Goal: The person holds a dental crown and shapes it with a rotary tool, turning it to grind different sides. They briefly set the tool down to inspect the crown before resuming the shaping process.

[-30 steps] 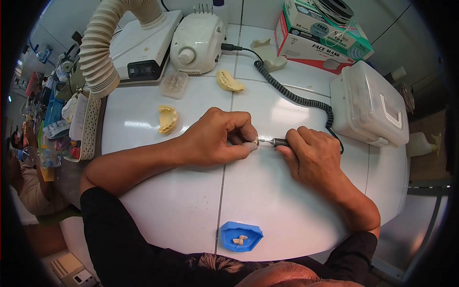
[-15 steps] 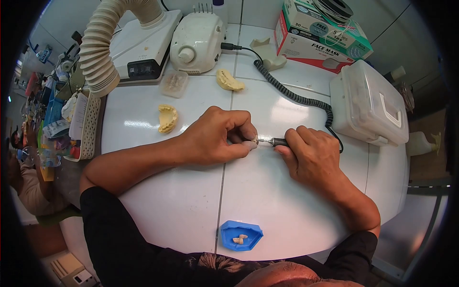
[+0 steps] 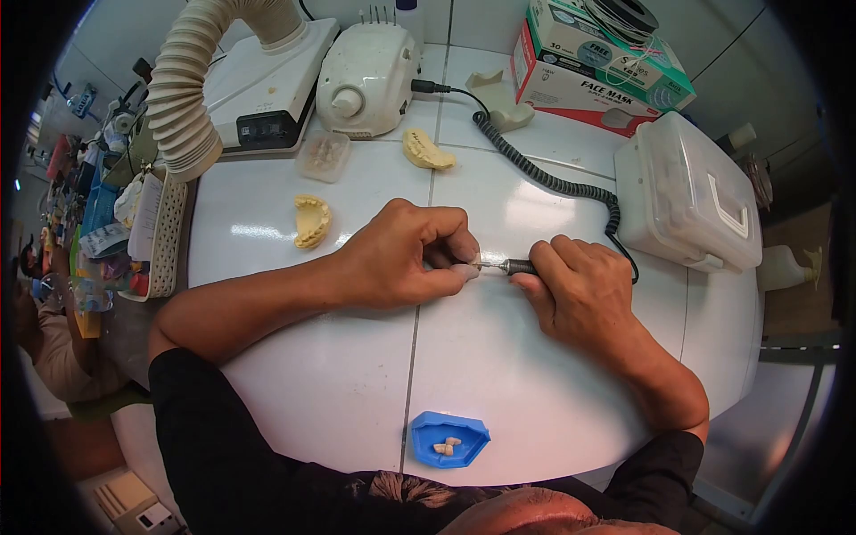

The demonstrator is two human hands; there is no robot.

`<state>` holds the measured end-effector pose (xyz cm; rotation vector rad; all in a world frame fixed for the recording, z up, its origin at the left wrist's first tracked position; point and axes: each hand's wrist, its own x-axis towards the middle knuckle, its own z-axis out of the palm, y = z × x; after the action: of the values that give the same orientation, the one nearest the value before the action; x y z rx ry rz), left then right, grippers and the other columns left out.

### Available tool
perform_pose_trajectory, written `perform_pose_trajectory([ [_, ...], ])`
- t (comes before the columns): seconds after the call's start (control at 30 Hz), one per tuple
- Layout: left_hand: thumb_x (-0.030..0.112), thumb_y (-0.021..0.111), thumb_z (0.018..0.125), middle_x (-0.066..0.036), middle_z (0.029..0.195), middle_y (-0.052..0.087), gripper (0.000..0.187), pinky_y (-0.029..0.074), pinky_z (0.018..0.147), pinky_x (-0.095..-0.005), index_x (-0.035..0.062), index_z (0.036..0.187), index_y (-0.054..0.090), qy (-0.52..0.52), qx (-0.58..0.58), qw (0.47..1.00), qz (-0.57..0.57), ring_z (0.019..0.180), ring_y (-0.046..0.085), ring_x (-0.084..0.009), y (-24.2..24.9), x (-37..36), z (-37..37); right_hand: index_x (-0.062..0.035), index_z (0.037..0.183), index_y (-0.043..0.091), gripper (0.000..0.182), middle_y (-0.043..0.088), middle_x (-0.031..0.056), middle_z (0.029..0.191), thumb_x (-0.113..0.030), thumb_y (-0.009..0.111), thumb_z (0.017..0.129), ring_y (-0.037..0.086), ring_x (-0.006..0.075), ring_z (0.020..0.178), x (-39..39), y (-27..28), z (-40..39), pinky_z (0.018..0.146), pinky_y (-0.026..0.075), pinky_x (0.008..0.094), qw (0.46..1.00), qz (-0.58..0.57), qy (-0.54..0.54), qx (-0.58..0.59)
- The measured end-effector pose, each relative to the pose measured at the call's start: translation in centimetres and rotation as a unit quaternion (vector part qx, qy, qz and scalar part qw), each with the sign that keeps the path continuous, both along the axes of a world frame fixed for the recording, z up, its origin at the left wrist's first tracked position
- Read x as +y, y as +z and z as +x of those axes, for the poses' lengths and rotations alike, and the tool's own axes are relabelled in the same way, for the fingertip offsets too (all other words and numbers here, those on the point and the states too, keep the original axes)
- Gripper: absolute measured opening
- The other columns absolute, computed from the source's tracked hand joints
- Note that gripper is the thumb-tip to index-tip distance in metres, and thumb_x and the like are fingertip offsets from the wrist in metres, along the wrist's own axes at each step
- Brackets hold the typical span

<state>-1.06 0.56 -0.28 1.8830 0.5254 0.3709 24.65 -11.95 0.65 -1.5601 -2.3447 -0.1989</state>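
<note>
My right hand (image 3: pixel 580 285) is wrapped round a dark rotary handpiece (image 3: pixel 519 266), whose thin metal bit (image 3: pixel 489 264) points left. Just left of it, my left hand (image 3: pixel 419 254) is closed in a pinch. The tip of the bit meets the left fingertips; what they hold is mostly hidden and too small to name. Near the front edge of the table sits a blue tray (image 3: pixel 428 455) with several small tooth-coloured pieces (image 3: pixel 448 446) in it. Beyond my left hand lie two yellowish dental casts, one a curved arch (image 3: pixel 313 221), the other a partial piece (image 3: pixel 428 150).
A coiled black cord (image 3: pixel 553 183) runs from the white control unit (image 3: pixel 364 85) to the right. Behind stand a ribbed suction hose (image 3: pixel 178 98), a small clear box (image 3: pixel 325 157) and mask boxes (image 3: pixel 580 89). A lidded plastic case (image 3: pixel 691 196) is at right, a basket (image 3: pixel 168 236) at left.
The handpiece has shifted very slightly left, toward my left fingertips. Both hands otherwise keep their places and grips.
</note>
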Motion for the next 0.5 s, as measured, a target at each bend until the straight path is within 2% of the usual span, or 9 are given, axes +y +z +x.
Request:
perform_pose_trajectory([
  [0.37, -0.001, 0.082, 0.092, -0.013, 0.104, 0.081, 0.013, 0.067, 0.085, -0.0315, -0.0045, 0.098, 0.071, 0.002, 0.002, 1.0, -0.007, 0.095, 0.079, -0.0166, 0.01, -0.01, 0.01, -0.0115, 0.09, 0.065, 0.034, 0.055, 0.0025, 0.074, -0.041, 0.079, 0.101, 0.06, 0.0222, 0.059, -0.02, -0.21, -0.16, 0.057, 0.048, 0.0376, 1.0, 0.01, -0.005, 0.005],
  [0.47, 0.006, 0.081, 0.092, -0.01, 0.095, 0.08, 0.016, 0.064, 0.078, -0.0288, -0.0035, 0.101, 0.072, 0.009, -0.026, 1.0, -0.004, 0.085, 0.078, -0.0149, -0.67, -0.03, 0.0, -0.0115, 0.09, 0.065, 0.034, 0.055, 0.0025, 0.074, -0.041, 0.079, 0.101, 0.06, 0.0223, 0.059, -0.01, -0.27, -0.1, 0.057, 0.048, 0.0375, 1.0, 0.009, -0.01, 0.005],
  [0.5, 0.004, 0.081, 0.092, -0.011, 0.099, 0.081, 0.015, 0.065, 0.08, -0.0295, -0.0038, 0.1, 0.072, 0.005, -0.014, 1.0, -0.009, 0.088, 0.078, -0.0155, -0.57, -0.01, -0.01, -0.0114, 0.09, 0.065, 0.034, 0.055, 0.0025, 0.074, -0.041, 0.079, 0.101, 0.06, 0.0224, 0.059, -0.01, -0.24, -0.09, 0.057, 0.048, 0.0376, 1.0, 0.008, -0.011, 0.004],
])
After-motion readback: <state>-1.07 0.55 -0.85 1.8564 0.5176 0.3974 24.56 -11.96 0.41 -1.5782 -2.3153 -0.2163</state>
